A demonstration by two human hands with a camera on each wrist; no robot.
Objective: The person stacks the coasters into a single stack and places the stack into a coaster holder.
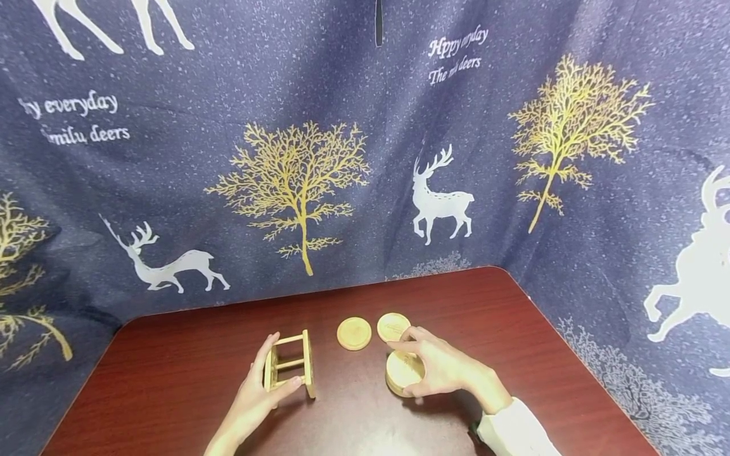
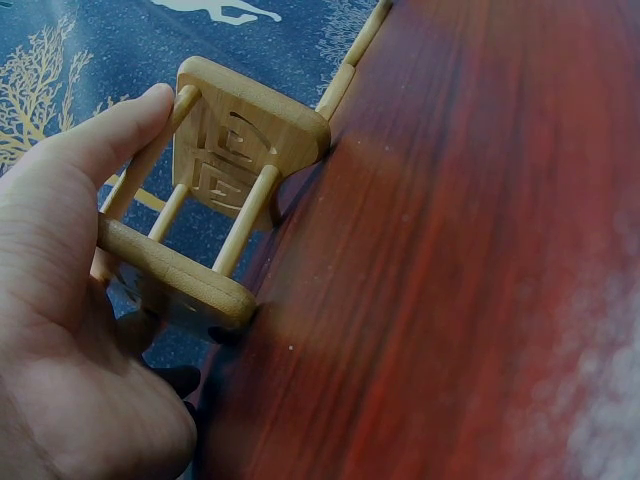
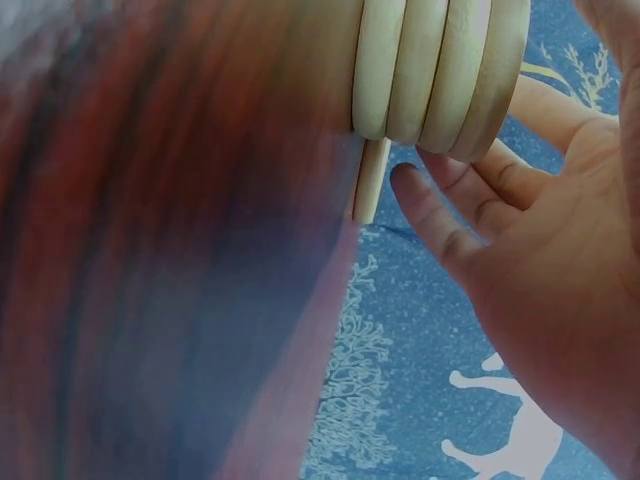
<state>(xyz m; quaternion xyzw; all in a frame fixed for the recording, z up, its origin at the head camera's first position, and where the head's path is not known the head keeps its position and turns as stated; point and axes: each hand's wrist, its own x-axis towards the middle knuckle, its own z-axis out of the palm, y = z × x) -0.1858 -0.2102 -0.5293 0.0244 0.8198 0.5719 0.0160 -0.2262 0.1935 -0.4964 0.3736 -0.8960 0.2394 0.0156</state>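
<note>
My left hand (image 1: 255, 394) holds a small wooden coaster rack (image 1: 308, 361), thumb and fingers at opposite sides of it. In the left wrist view, the rack's end panel (image 2: 292, 118) has a carved pattern, and thin rods join the two panels. Whether the rack touches the table cannot be told. On the right, my right hand (image 1: 441, 366) grips the top of a stack of round wooden coasters (image 1: 403, 370), thumb at the near edge and fingers at the far edge. Several coasters (image 3: 423, 70) show edge-on in the right wrist view, the thumb mostly hidden there.
Two more round coasters lie flat behind the stack: a left one (image 1: 354, 333) and a right one (image 1: 393, 326). Everything sits on a reddish-brown wooden table (image 1: 188, 354). A blue cloth (image 1: 365, 88) with deer and trees hangs behind the table's far edge.
</note>
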